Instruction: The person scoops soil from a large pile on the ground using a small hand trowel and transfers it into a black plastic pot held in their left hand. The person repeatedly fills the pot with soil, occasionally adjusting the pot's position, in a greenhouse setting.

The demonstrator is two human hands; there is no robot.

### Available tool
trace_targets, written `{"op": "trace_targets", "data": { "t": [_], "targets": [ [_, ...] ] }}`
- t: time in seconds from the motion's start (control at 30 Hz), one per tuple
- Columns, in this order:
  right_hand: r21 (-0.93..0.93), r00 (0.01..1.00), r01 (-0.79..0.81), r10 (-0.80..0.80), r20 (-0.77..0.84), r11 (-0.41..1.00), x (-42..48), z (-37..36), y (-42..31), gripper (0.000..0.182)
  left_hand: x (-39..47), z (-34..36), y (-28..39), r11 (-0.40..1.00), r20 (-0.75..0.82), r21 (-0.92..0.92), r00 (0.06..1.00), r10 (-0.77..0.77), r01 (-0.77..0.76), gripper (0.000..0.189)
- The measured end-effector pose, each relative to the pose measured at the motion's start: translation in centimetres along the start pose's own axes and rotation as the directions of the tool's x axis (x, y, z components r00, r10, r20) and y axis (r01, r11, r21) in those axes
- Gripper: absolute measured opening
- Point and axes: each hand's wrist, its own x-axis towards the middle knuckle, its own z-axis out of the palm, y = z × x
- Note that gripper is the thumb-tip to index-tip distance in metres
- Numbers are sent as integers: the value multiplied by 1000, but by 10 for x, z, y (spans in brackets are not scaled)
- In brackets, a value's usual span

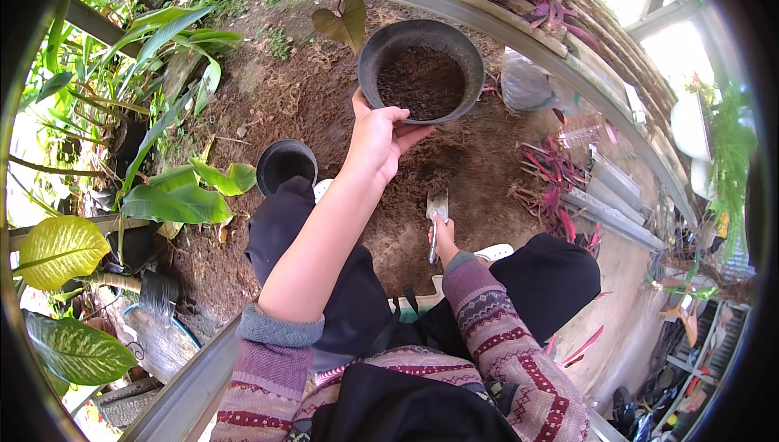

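My left hand [386, 132] grips the near rim of a round black plastic plant pot [471, 71], held up with its mouth facing me. Dark soil [420, 80] lies inside it. Lower and to the right, my right hand [443, 236] is closed around the handle of a metal hand trowel [437, 205], whose blade points away from me at the loose soil on the ground [408, 189]. Beside my left knee stands a smaller black plastic pot [286, 165]; its inside is dark and its contents cannot be made out.
Broad-leaved green plants [182, 202] crowd the left side. A curved metal rail [462, 7] runs across the top and right. Near it are a clear plastic bag [526, 80], a plastic bottle [581, 136], purple-leaved plants [551, 189] and metal channels [608, 211]. A heart-shaped leaf [344, 22] hangs beside the held pot.
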Motion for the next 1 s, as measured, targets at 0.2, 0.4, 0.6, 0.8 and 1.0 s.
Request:
{"op": "trace_targets", "data": {
  "t": [0.2,0.4,0.6,0.8,1.0],
  "targets": [
    [-119,969,245,-243,33,962,-14,-22,-24,23,9,-5,-12,1000,-12,-23,1000,-9,9,68],
    [-360,836,542,-531,138,759,-18,-69,-123,29,5,-2,-23,999,-34,-14,999,-32,32,66],
    [-717,690,605,-677,256,346,-92,-100,-275,53,8,-10,-34,999,-45,35,999,-7,9,72],
    [-667,603,702,-705,373,247,-179,-102,-346,50,0,-5,-49,988,-32,150,999,-44,48,73],
    [-620,585,762,-605,540,183,-214,-87,-347,50,-4,-1,-73,964,-7,226,990,-143,141,76]
  ]
}}
